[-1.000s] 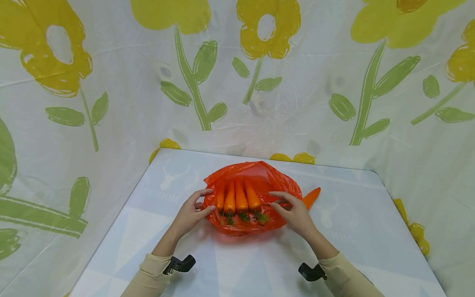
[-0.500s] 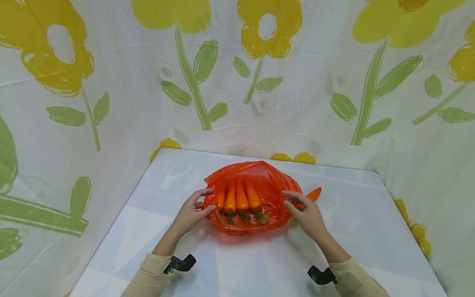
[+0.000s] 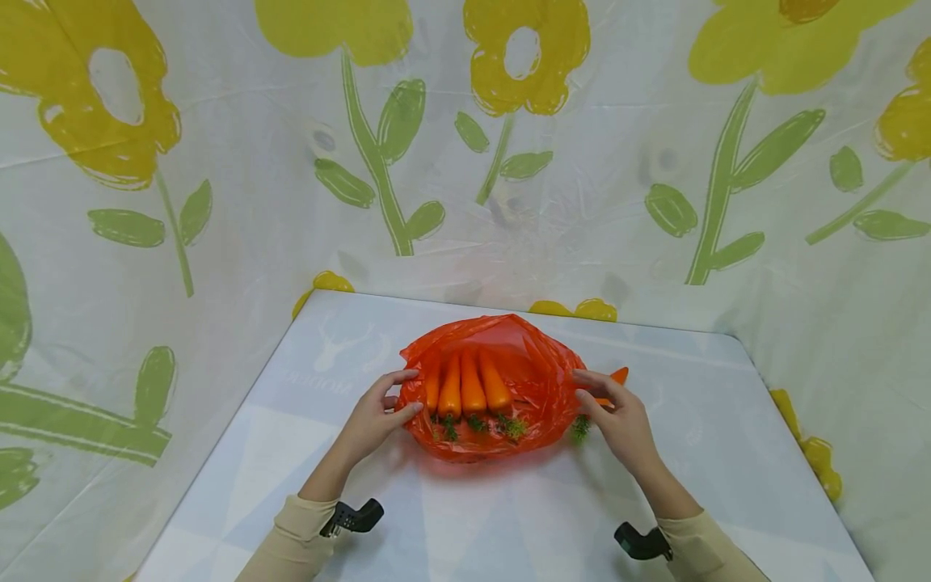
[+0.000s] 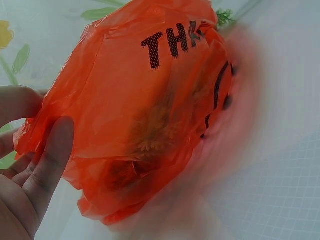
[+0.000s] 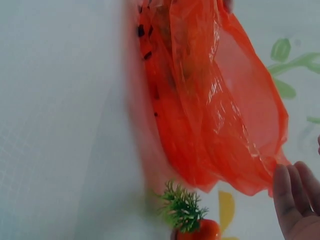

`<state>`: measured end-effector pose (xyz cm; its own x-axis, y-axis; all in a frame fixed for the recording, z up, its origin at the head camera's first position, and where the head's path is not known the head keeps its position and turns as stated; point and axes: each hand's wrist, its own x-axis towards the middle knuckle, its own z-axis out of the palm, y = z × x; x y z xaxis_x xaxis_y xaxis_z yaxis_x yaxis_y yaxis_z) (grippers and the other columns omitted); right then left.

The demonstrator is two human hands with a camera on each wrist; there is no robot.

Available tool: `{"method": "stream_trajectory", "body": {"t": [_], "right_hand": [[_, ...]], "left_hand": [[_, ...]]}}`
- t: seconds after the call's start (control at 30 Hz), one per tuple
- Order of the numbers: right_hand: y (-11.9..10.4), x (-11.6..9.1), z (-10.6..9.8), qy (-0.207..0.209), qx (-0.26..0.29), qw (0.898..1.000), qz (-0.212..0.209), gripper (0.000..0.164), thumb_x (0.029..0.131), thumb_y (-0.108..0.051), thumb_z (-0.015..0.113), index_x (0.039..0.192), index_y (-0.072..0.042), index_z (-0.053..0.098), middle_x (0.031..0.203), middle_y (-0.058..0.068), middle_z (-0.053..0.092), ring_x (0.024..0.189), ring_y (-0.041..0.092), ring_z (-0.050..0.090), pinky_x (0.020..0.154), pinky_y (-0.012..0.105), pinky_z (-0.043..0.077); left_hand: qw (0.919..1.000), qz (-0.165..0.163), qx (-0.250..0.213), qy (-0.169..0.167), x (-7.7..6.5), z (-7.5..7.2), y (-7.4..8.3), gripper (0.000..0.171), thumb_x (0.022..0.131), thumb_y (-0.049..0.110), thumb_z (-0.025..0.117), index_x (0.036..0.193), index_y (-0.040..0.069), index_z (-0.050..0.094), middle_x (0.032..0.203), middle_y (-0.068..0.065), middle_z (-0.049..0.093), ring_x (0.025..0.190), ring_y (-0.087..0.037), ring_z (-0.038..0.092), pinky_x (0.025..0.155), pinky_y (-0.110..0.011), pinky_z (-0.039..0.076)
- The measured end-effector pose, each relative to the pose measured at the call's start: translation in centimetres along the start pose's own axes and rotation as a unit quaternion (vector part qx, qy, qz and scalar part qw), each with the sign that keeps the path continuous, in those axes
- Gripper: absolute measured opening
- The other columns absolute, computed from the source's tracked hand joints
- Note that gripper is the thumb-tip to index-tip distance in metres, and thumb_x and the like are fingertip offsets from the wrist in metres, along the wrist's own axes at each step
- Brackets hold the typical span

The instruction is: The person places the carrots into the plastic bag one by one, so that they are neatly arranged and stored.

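A red plastic bag (image 3: 541, 404) lies on the table with its mouth spread wide. Several orange carrots (image 3: 473, 390) with green tops rest side by side inside it. At the bag's left edge my left hand (image 3: 372, 416) pinches the film between thumb and fingers; the left wrist view shows the thumb (image 4: 59, 142) in front of the plastic. My right hand (image 3: 617, 414) is at the bag's right edge, fingers fairly straight, fingertips at or touching the film. Behind that hand lies a loose carrot (image 3: 621, 376), mostly hidden, its green top (image 5: 182, 207) showing beside the bag.
The pale patterned table (image 3: 465, 525) runs back to a hanging flowered cloth (image 3: 582, 178), which closes in the far side and both flanks. Black wrist cameras (image 3: 356, 516) sit on both forearms. Dark lettering (image 4: 172, 45) is printed on the bag.
My right hand has moved right, from above the bag to its right edge, uncovering the loose carrot's green top and covering more of its body. The left hand has stayed in place.
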<state>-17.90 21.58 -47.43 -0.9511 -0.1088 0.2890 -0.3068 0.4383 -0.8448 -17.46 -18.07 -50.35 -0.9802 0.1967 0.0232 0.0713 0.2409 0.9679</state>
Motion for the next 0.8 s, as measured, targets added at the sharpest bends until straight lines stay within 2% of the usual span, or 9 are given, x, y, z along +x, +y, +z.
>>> {"method": "stream_trajectory", "body": {"t": [0.13, 0.27, 0.37, 0.57, 0.67, 0.8], "right_hand": [[0.4, -0.2, -0.5, 0.008, 0.022, 1.000, 0.008, 0.032, 0.101, -0.015, 0.066, 0.132, -0.005, 0.066, 0.126, 0.015, 0.068, 0.100, 0.008, 0.065, 0.077, 0.022, 0.059], [0.7, -0.4, -0.9, 0.012, 0.044, 0.999, 0.011, 0.033, 0.101, -0.016, 0.066, 0.132, -0.005, 0.066, 0.125, 0.017, 0.068, 0.097, 0.019, 0.067, 0.073, 0.032, 0.062], [1.0, -0.6, -1.2, 0.017, 0.039, 0.999, 0.016, 0.033, 0.101, -0.017, 0.066, 0.132, -0.007, 0.066, 0.124, 0.016, 0.069, 0.098, 0.021, 0.067, 0.075, 0.029, 0.061], [1.0, -1.0, -1.6, 0.028, 0.029, 0.999, 0.030, 0.035, 0.101, -0.014, 0.065, 0.134, -0.005, 0.064, 0.124, 0.018, 0.068, 0.097, 0.009, 0.065, 0.079, 0.017, 0.056], [1.4, -1.1, -1.7, 0.034, 0.021, 0.998, 0.041, 0.035, 0.102, -0.014, 0.063, 0.135, -0.004, 0.063, 0.125, 0.020, 0.067, 0.097, 0.010, 0.065, 0.078, 0.016, 0.056], [2.1, -1.1, -1.9, 0.037, -0.007, 0.997, 0.062, 0.034, 0.104, -0.010, 0.059, 0.137, -0.001, 0.060, 0.127, 0.024, 0.065, 0.099, 0.020, 0.065, 0.077, 0.018, 0.057]], "left_hand": [[1.0000, -0.001, 0.000, 0.000, 0.0, 0.0, 0.0, 0.055, 0.095, 0.021, 0.074, 0.144, 0.014, 0.052, 0.148, -0.017, 0.045, 0.108, -0.033, 0.068, 0.080, -0.033, 0.061], [1.0000, -0.002, 0.005, 0.002, -0.1, -0.1, 0.1, 0.055, 0.095, 0.022, 0.074, 0.145, 0.014, 0.052, 0.148, -0.016, 0.046, 0.107, -0.032, 0.067, 0.080, -0.033, 0.061], [1.0000, -0.001, 0.007, 0.004, -0.2, -0.1, 0.2, 0.055, 0.095, 0.022, 0.074, 0.145, 0.014, 0.052, 0.148, -0.016, 0.046, 0.108, -0.032, 0.067, 0.081, -0.033, 0.061], [1.0000, -0.005, 0.007, 0.003, -0.3, 0.0, 0.1, 0.055, 0.095, 0.020, 0.074, 0.145, 0.014, 0.051, 0.148, -0.016, 0.045, 0.110, -0.034, 0.066, 0.082, -0.034, 0.061], [1.0000, -0.006, 0.007, 0.003, -0.3, 0.0, 0.1, 0.056, 0.095, 0.020, 0.074, 0.145, 0.014, 0.051, 0.148, -0.016, 0.045, 0.110, -0.033, 0.067, 0.082, -0.033, 0.061], [1.0000, -0.005, 0.007, 0.002, -0.3, 0.0, 0.2, 0.056, 0.095, 0.020, 0.074, 0.145, 0.014, 0.051, 0.148, -0.016, 0.045, 0.109, -0.033, 0.067, 0.082, -0.033, 0.061]]}}
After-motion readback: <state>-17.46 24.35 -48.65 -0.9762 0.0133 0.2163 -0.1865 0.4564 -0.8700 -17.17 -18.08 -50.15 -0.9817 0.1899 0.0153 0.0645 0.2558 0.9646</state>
